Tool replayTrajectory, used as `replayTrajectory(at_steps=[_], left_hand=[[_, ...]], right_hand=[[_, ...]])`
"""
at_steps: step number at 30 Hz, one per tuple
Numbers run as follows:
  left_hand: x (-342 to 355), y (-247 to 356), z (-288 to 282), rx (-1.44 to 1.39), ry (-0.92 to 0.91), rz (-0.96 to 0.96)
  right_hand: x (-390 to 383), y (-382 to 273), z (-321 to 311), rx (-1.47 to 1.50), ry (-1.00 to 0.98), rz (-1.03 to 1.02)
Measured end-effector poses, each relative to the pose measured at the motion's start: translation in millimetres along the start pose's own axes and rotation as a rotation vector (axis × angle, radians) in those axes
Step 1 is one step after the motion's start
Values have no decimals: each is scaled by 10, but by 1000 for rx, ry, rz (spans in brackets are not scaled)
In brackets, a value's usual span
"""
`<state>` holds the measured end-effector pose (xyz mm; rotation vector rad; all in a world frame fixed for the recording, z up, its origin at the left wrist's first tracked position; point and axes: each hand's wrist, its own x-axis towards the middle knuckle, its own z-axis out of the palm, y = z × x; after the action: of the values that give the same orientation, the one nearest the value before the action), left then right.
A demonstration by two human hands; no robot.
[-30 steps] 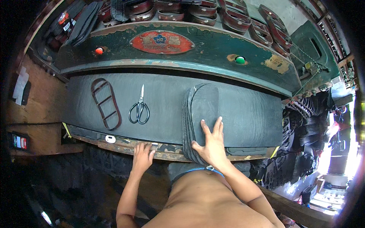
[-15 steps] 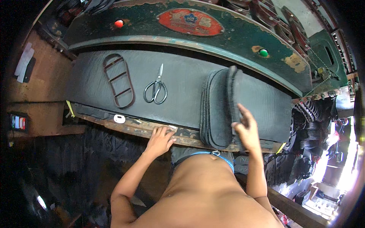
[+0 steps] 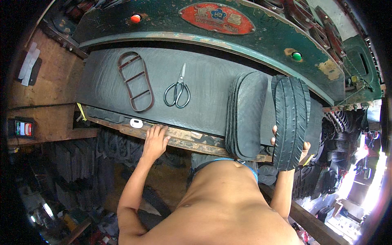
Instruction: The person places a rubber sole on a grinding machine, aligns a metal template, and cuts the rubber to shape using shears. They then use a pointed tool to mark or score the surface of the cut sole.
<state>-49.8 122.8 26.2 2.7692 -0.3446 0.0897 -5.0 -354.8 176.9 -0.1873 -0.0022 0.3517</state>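
My right hand (image 3: 305, 151) grips a small bundle of tread-patterned rubber soles (image 3: 290, 122), with the grooved side up. Its fingers wrap under the bundle, so the palm is hidden. Just left of it, a stack of smooth black rubber soles (image 3: 252, 116) stands slightly fanned on the dark work surface (image 3: 208, 94). My left hand (image 3: 154, 142) lies on the worn front edge (image 3: 183, 138) of the bench, fingers stretched out and holding nothing. Beyond it are black-handled scissors (image 3: 177, 93), points away from me, and a sole-shaped metal cutting die (image 3: 148, 87) with crossbars.
A green machine beam (image 3: 159, 24) with a red button (image 3: 136, 18) and a green button (image 3: 296, 56) spans the far side. A small white object (image 3: 136, 123) sits on the front edge. Black rubber pieces (image 3: 73, 171) hang below left; a wooden side table (image 3: 45, 102) stands left.
The tread-patterned soles have come off the stack's right side, moved right and turned tread up in my right hand. My left hand has slid left along the edge. The view has shifted slightly.
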Motion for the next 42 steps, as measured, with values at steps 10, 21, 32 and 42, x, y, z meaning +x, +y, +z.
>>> replayTrajectory(at_steps=[10,21,32,42], left_hand=[[12,-27,-37,57,-138,-122],[43,-219,-208,114,-242,-175],[82,-234,-144,68,-198,-204],[98,-247,-140,89,-210,-236]], right_hand=[[54,361,-331,202,25,2],[103,443,-430,142,73,103],[94,466,-416,192,37,90],[125,476,-363,48,93,28]])
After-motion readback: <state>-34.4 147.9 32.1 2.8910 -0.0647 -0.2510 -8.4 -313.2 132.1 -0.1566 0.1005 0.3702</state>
